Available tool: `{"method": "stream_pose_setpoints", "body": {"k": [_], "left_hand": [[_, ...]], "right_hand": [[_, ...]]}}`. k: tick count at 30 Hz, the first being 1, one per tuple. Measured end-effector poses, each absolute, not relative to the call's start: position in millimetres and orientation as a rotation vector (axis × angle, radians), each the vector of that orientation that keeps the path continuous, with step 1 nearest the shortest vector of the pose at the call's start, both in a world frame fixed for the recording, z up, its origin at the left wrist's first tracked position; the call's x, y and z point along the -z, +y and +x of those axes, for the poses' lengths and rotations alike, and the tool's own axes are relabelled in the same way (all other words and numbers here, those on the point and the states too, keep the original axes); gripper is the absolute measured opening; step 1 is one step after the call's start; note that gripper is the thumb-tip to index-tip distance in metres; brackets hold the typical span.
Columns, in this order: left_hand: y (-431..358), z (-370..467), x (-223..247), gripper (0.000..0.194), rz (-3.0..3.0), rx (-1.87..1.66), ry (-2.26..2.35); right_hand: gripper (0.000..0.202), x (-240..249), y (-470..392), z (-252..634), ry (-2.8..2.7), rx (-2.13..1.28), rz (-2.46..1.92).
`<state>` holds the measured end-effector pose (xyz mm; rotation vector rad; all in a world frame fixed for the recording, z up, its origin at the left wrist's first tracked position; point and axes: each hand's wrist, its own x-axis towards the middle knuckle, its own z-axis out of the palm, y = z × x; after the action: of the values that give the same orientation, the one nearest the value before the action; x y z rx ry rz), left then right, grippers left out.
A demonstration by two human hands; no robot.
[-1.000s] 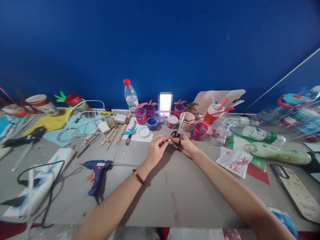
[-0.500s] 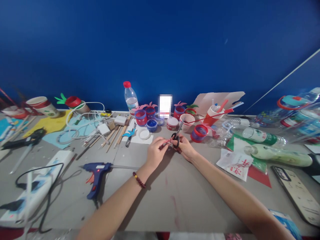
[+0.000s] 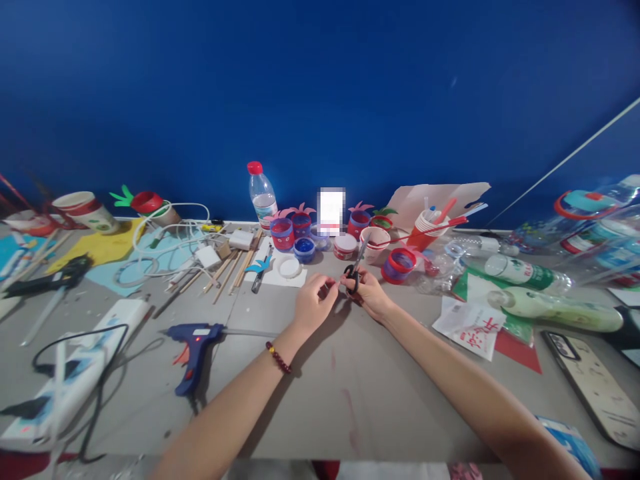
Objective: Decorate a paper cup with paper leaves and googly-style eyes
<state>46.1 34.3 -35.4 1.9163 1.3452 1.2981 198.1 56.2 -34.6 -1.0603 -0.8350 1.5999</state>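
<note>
Hardly shifted at either hand since the earlier frame, yet now showing almost nothing of the red strip at the left hand's (image 3: 314,301) fingertips. Bunched at the tips on that side, with thumb close to forefinger; cannot tell about anything pinched between. Curled round the black handle loops of the scissors (image 3: 356,270) on the other side, with the right hand (image 3: 373,297) thus nearer and in contact.

Lies just beside the left fingertips, toward the right side of the table (image 3: 380,400), over its far half. Runs lengthwise from handles at the fingers away toward the far edge, slanting rightward. Points blades-first at that edge, overlapping a white paper cup (image 3: 375,251) in view.

Farther out, on either side of the cup: a white-lidded jar (image 3: 345,248) and a red-and-purple container (image 3: 400,268). Beyond, toward the left edge, a blue glue gun (image 3: 204,336); near the right corner, a phone (image 3: 595,393).
</note>
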Motion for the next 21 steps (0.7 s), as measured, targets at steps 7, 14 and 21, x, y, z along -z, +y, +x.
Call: {"method": "stream_pose_setpoints", "body": {"k": [7, 14, 21], "left_hand": [[31.6, 46.1, 35.7, 0.017, 2.023, -1.181, 1.312], [34.7, 45.0, 41.0, 0.024, 1.994, -1.151, 1.284], [33.2, 45.2, 36.2, 0.025, 2.002, -1.145, 1.326]], "right_hand": [[0.052, 34.3, 54.5, 197.4, -0.909, -1.614, -1.047], [0.052, 41.6, 56.0, 199.8, -0.957, -1.597, -1.038], [0.054, 39.7, 55.4, 199.1, -0.962, -1.588, -1.06]]}}
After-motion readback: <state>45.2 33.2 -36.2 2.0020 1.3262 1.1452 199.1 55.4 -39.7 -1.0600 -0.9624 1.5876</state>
